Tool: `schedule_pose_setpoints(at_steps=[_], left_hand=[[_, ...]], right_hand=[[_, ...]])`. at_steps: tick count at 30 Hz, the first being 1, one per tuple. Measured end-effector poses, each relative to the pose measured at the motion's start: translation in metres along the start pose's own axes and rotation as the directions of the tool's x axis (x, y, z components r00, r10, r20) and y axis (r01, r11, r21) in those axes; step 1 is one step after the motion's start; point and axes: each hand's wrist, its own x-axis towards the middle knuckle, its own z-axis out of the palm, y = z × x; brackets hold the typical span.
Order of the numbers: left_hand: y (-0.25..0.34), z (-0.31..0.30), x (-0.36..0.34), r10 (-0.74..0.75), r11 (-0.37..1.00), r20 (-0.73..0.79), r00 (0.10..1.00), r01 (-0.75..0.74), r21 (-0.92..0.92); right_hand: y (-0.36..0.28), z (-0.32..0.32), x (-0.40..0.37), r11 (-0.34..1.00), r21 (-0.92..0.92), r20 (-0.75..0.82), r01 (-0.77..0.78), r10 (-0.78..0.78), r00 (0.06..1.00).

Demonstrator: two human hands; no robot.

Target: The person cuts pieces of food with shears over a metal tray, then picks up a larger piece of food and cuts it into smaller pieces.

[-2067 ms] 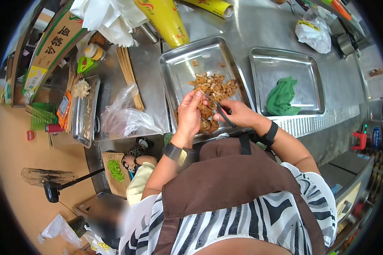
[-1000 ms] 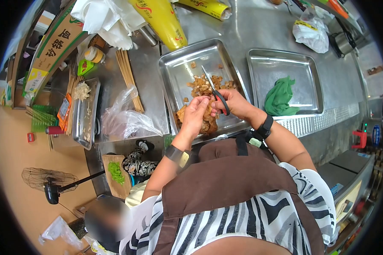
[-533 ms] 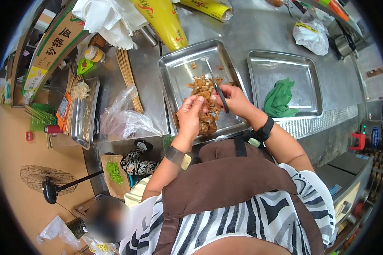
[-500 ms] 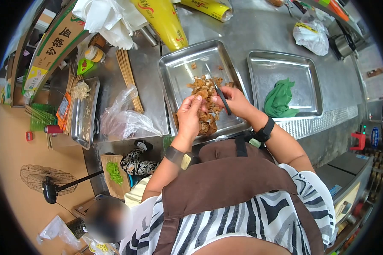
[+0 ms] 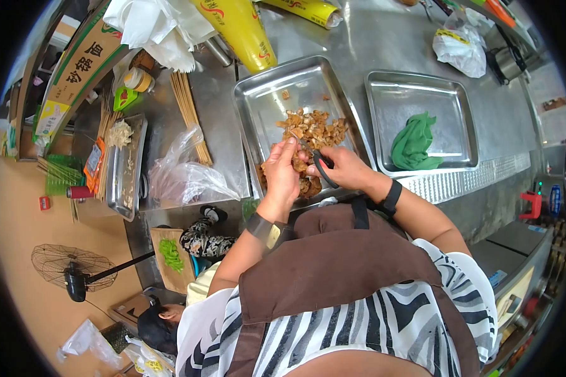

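A brown piece [image 5: 297, 133] of food sticks out past the left hand's [image 5: 282, 173] fingertips, on the side away from the wearer. That hand is the nearer one; its thumb and fingers are pinched together on the piece. The piece is too small and too much covered to tell its long axis. The scissors [image 5: 321, 168] lie to its right and a little nearer the wearer, their length slanting from the handles toward the left fingertips and the far side. The right hand [image 5: 346, 169] has its fingers curled around the handles.

Both hands are over the near half of the metal tray [image 5: 264, 107]. The cut pieces [image 5: 326, 131] spread just beyond the fingers, toward the tray's right edge, and larger brown chunks [image 5: 309, 186] sit below the hands by the near edge. Two loose bits lie apart, closer to the far edge.

To the right on the counter [image 5: 371, 38], a second tray [image 5: 387, 103] carries a crumpled green cloth [image 5: 415, 144] near its near edge.

The blades are thin and partly lost against the food, so I cannot tell whether they are apart or closed, or whether they touch the piece. The left fingers hide its lower end, and the hands cover part of the chunks.
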Motion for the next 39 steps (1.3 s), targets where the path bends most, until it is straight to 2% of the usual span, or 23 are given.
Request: schedule_pose_setpoints(at_steps=[2,8,12,14,18,21,23,27,29,30,32,36,38,39], left_hand=[[-0.001,0.0,0.0,0.005,1.0,-0.015,1.0,-0.005,0.006],[-0.004,0.001,0.0,0.008,1.0,-0.042,0.999,-0.007,0.014],[-0.008,-0.005,0.004,0.02,1.0,-0.034,0.999,-0.02,0.018],[-0.009,-0.007,0.006,0.008,1.0,-0.036,0.999,-0.008,0.016],[-0.006,-0.006,0.005,0.013,0.999,-0.044,0.999,-0.011,0.049],[-0.002,0.0,0.002,0.027,0.996,-0.052,0.998,-0.023,0.087],[-0.002,0.001,0.002,0.046,0.993,-0.082,0.996,-0.037,0.108],[-0.003,0.002,0.002,0.053,0.991,-0.09,0.994,-0.041,0.13],[-0.003,0.007,-0.002,0.045,0.949,0.006,0.999,-0.045,0.312],[-0.004,0.009,-0.004,0.043,0.949,0.007,0.999,-0.043,0.314],[-0.006,0.011,-0.006,-0.014,0.904,0.093,0.996,-0.027,0.427],[-0.005,0.001,-0.002,-0.036,0.935,0.161,0.986,-0.023,0.353],[-0.002,-0.005,-0.003,-0.08,0.854,0.232,0.97,-0.054,0.518],[-0.002,-0.005,-0.003,-0.08,0.853,0.231,0.97,-0.053,0.518]], right_hand=[[0.0,0.001,0.0,0.996,-0.064,-0.08,0.064,-0.069,0.994],[0.0,0.003,0.001,0.997,-0.067,-0.123,0.049,-0.057,0.991],[0.001,0.001,0.001,0.993,-0.107,-0.116,0.049,-0.061,0.991],[0.003,0.0,0.001,0.978,-0.199,-0.117,0.062,-0.086,0.989],[0.021,0.005,0.004,0.981,-0.193,-0.105,0.022,-0.043,0.994],[0.026,0.003,0.005,0.993,-0.099,-0.128,-0.059,0.046,0.991],[0.014,-0.006,0.004,0.989,-0.028,-0.033,-0.148,0.147,0.989],[0.018,-0.004,0.005,0.978,0.11,-0.006,-0.177,0.179,0.984],[0.018,0.001,0.009,0.922,0.385,-0.133,-0.045,0.103,0.986],[0.013,-0.001,0.012,0.783,0.618,-0.065,-0.068,0.137,0.988],[0.019,-0.006,0.017,0.775,0.624,-0.033,-0.096,0.15,0.988],[0.022,-0.008,0.02,0.758,0.635,-0.005,-0.15,0.199,0.98],[0.023,-0.008,0.021,0.754,0.634,-0.003,-0.17,0.223,0.975],[0.025,-0.007,0.021,0.772,0.617,-0.028,-0.154,0.217,0.976]])
